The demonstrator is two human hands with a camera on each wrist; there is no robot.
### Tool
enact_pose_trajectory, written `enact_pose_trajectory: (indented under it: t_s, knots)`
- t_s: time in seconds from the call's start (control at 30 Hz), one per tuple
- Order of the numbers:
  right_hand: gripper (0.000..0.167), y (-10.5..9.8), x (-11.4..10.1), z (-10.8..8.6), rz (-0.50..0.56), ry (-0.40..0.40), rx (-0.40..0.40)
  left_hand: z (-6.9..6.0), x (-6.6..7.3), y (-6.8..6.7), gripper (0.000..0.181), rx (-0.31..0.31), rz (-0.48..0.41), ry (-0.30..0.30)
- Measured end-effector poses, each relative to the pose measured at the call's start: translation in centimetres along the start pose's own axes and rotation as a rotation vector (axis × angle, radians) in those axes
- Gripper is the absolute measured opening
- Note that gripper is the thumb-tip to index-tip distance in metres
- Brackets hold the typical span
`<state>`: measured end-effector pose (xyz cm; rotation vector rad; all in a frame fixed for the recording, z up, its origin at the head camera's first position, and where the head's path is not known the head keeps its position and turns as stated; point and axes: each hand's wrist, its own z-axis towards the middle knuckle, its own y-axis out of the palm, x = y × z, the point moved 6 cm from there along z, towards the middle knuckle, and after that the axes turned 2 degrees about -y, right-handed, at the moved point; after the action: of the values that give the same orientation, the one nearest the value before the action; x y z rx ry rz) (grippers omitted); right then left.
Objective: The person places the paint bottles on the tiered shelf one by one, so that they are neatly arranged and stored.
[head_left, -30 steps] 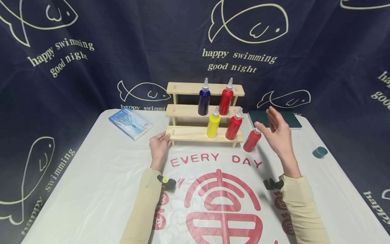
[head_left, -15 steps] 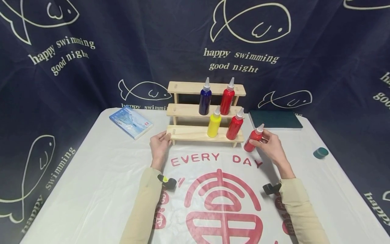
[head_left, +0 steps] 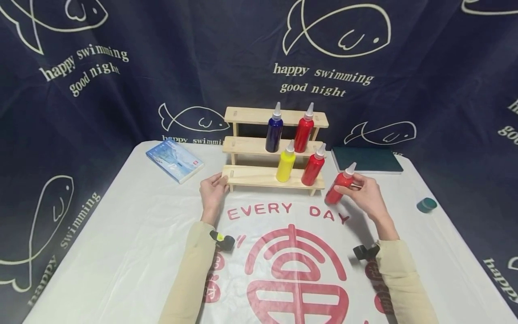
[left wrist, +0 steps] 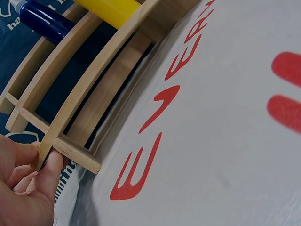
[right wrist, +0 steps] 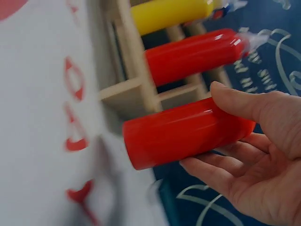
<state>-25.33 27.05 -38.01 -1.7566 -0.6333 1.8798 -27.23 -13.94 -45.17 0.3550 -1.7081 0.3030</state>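
My right hand (head_left: 367,194) grips a red squeeze bottle (head_left: 339,188) with a pale pointed nozzle, just right of a three-step wooden rack (head_left: 252,177). The bottle tilts, and its whole base shows in the right wrist view, seemingly off the table. At the rack's left end, my left hand (left wrist: 28,181) pinches the lowest step between thumb and fingers. That step bears a yellow bottle (head_left: 286,165) and another red bottle (head_left: 313,168). On the middle step stand a dark blue bottle (head_left: 274,134) and a third red bottle (head_left: 303,134). All have pointed nozzles.
A blue-covered book (head_left: 175,161) lies left of the rack. Behind my right hand is a dark green notebook (head_left: 366,160). A small green cylinder (head_left: 426,205) sits near the table's right edge. A navy curtain (head_left: 226,58) hangs behind the white-covered table (head_left: 133,234).
My right hand came down from beside the red bottle's nozzle and took hold of its body. The bottle has since shifted slightly right. My left hand stays at the rack.
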Motion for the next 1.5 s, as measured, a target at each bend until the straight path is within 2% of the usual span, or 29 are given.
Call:
enact_pose_trajectory:
  t_s: [0.2,0.4,0.7,1.0,1.33,1.5]
  knots:
    - [0.056,-0.7,-3.5,-1.3,-0.012,-0.016,-0.006,0.2,0.2,0.1,0.034,0.001,0.011,0.017]
    - [0.054,0.4,-6.7,-2.0,-0.002,-0.077,-0.065,0.3,0.3,0.2,0.033,-0.002,-0.011,0.025]
    - [0.056,4.5,-10.2,-2.0,0.054,-0.131,-0.137,0.4,0.5,0.2,0.032,0.004,-0.013,0.032]
    - [0.052,9.1,-13.1,-1.1,0.117,-0.220,-0.130,0.3,0.4,0.4,0.033,-0.003,-0.006,0.017]
    - [0.051,13.3,-16.0,1.1,0.104,-0.344,-0.113,0.1,0.1,0.3,0.033,0.010,0.008,0.023]
    - [0.049,14.7,-16.8,2.4,0.072,-0.316,-0.111,0.1,0.1,0.1,0.033,0.014,-0.006,0.017]
